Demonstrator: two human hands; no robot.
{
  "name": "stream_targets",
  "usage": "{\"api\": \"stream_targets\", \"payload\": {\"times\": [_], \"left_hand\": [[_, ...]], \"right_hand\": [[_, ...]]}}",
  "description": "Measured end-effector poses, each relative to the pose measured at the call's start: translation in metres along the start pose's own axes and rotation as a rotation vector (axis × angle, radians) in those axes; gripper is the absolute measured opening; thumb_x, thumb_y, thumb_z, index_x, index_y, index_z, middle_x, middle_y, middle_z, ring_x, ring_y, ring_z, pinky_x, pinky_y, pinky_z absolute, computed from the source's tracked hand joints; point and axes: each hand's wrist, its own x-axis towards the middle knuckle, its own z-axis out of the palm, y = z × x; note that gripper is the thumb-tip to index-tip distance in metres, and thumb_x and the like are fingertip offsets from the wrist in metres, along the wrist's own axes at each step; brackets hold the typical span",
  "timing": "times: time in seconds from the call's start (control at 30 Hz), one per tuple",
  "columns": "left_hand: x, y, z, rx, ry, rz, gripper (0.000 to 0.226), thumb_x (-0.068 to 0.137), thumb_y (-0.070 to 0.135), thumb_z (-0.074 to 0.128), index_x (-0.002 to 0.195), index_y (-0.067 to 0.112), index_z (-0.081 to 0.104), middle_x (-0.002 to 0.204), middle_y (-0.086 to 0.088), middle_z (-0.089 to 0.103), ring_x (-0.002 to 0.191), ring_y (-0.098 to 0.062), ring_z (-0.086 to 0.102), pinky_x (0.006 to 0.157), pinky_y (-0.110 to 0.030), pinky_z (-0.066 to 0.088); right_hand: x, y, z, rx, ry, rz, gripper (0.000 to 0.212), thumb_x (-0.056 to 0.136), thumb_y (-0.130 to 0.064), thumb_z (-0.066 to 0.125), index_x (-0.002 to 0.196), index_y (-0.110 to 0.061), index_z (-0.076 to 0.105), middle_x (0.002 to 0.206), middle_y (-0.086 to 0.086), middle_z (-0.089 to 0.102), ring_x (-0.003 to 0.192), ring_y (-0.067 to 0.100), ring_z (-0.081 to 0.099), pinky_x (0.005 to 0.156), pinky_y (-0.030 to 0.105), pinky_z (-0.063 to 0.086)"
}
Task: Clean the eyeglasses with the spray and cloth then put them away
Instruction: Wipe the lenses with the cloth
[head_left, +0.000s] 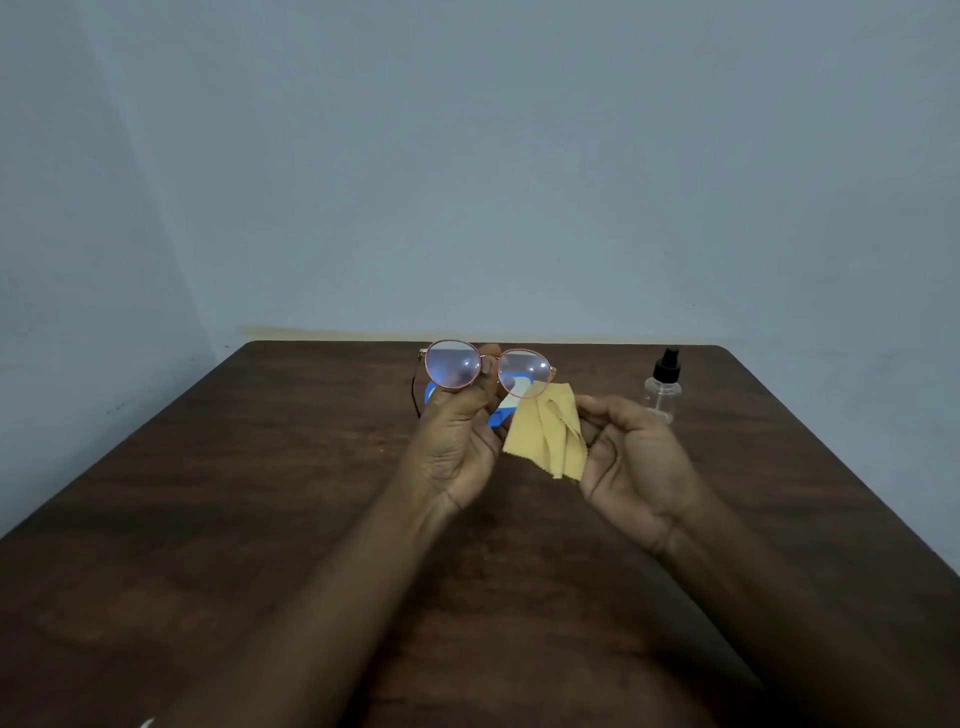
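Your left hand (457, 441) pinches the eyeglasses (453, 365) at the bridge, raised above the table (260, 467). Frame's long axis runs 9 to 3. Your right hand (631, 462), fingers curled, holds the yellow cloth (545, 431). The nearer lens lies at 10 o'clock from it. Spray bottle (662, 389) stands at 1 o'clock of that hand. Blue object (501, 417) mostly hidden. No legible writing.

Single head-worn wide-angle view, near, facing forward-down across table (234, 493) toward wall (467, 156).
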Motion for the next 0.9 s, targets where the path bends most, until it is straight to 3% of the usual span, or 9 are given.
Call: {"api": "stream_targets", "payload": {"times": [0.13,0.3,0.4,0.5,0.6,0.7,0.77,0.83,0.9], "left_hand": [[0.0,-0.006,0.002,-0.003,0.09,0.024,0.021,0.09,0.006,0.07,0.083,0.023,0.081,0.094,0.002,0.078,0.092,-0.018,0.074,0.085,-0.037,0.058],[0.002,-0.006,-0.001,-0.008,0.102,0.028,0.015,0.09,0.005,0.068,0.094,0.019,0.07,0.094,0.002,0.075,0.094,-0.019,0.07,0.074,-0.033,0.058],[0.001,-0.01,0.0,0.017,0.083,0.032,0.014,0.092,0.005,0.072,0.098,0.017,0.069,0.102,-0.004,0.073,0.095,-0.023,0.07,0.08,-0.037,0.057],[-0.001,-0.014,0.001,0.113,0.074,0.059,0.032,0.074,0.015,0.087,0.1,0.016,0.069,0.11,-0.012,0.07,0.095,-0.026,0.069,0.082,-0.039,0.053],[-0.002,-0.021,0.002,0.176,0.041,0.091,0.013,0.088,0.01,0.08,0.095,0.021,0.079,0.099,-0.001,0.079,0.089,-0.018,0.074,0.076,-0.034,0.058],[-0.008,-0.032,0.003,0.274,-0.049,0.109,0.02,0.094,0.02,0.069,0.09,0.031,0.085,0.095,0.007,0.081,0.086,-0.007,0.076,0.07,-0.024,0.058],[-0.01,-0.034,0.006,0.285,-0.042,0.108,0.014,0.096,0.024,0.071,0.1,0.024,0.085,0.1,0.001,0.081,0.088,-0.012,0.076,0.071,-0.027,0.058],[-0.01,-0.038,0.007,0.26,-0.008,0.083,0.029,0.088,0.03,0.081,0.113,0.016,0.081,0.119,-0.008,0.078,0.101,-0.021,0.073,0.08,-0.035,0.057],[-0.007,-0.04,0.005,0.286,0.025,0.069,0.025,0.085,0.013,0.082,0.109,0.023,0.083,0.135,-0.006,0.073,0.112,-0.024,0.068,0.088,-0.037,0.054]], "right_hand": [[0.001,0.004,-0.001,0.126,-0.071,-0.018,0.044,0.083,-0.005,0.05,0.119,0.011,0.07,0.13,0.03,0.069,0.121,0.034,0.07,0.101,0.048,0.058],[0.003,0.009,0.0,0.006,-0.074,-0.073,0.031,0.081,0.002,0.056,0.093,-0.002,0.083,0.112,0.022,0.076,0.097,0.025,0.078,0.086,0.036,0.065],[0.002,0.01,0.0,-0.011,-0.089,-0.102,0.022,0.087,-0.004,0.065,0.101,-0.003,0.082,0.112,0.019,0.077,0.096,0.022,0.078,0.082,0.032,0.065],[0.004,0.012,-0.001,-0.016,-0.084,-0.147,0.023,0.088,-0.01,0.07,0.107,-0.003,0.08,0.113,0.018,0.077,0.098,0.021,0.077,0.086,0.033,0.064],[0.005,0.014,-0.002,-0.021,-0.052,-0.181,0.022,0.088,-0.01,0.071,0.107,-0.002,0.078,0.116,0.021,0.077,0.101,0.023,0.078,0.082,0.033,0.064],[0.008,0.016,-0.005,-0.011,0.004,-0.189,0.029,0.088,-0.012,0.072,0.114,-0.001,0.074,0.117,0.021,0.076,0.1,0.024,0.077,0.083,0.036,0.064],[0.01,0.015,-0.007,-0.017,0.049,-0.209,0.029,0.086,-0.014,0.073,0.113,-0.002,0.074,0.11,0.016,0.079,0.096,0.021,0.078,0.082,0.034,0.065],[0.011,0.012,-0.007,-0.024,0.083,-0.239,0.03,0.088,-0.016,0.071,0.114,0.0,0.071,0.107,0.014,0.08,0.093,0.02,0.077,0.081,0.032,0.064],[0.012,0.006,-0.008,-0.02,0.096,-0.275,0.023,0.096,-0.015,0.065,0.113,0.0,0.07,0.107,0.012,0.08,0.093,0.019,0.078,0.08,0.032,0.065]]}}
